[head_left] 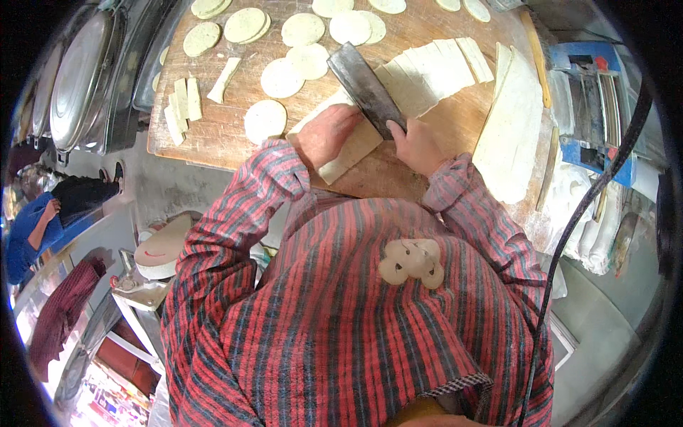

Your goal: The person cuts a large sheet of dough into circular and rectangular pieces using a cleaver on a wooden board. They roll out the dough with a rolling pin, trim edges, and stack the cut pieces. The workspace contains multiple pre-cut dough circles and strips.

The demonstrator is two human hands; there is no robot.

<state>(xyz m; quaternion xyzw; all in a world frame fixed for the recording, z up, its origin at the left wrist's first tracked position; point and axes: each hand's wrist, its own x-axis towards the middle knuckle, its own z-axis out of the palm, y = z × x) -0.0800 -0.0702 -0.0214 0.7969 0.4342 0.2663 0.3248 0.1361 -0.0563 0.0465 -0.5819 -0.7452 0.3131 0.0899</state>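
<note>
My right hand (418,146) grips the handle of a cleaver (364,87), its dark blade slanting up and left across a flat dough sheet (350,158). Just left of the blade, my left hand (329,134) lies on the sheet with its fingers bent and held together. Right of the blade, the dough is in a row of cut strips (434,71) lying close side by side. A long folded dough sheet (509,135) is at the right of the wooden board (217,132). Where the blade's edge meets the dough is hidden.
Several dough rounds (265,121) lie across the board's far and left parts, some overlapping. Loose dough strips (176,117) and one pinched strip (224,80) are at left. A rolling pin (536,57) lies along the right edge. A black cable (597,185) hangs at right. A seated person (35,228) is far left.
</note>
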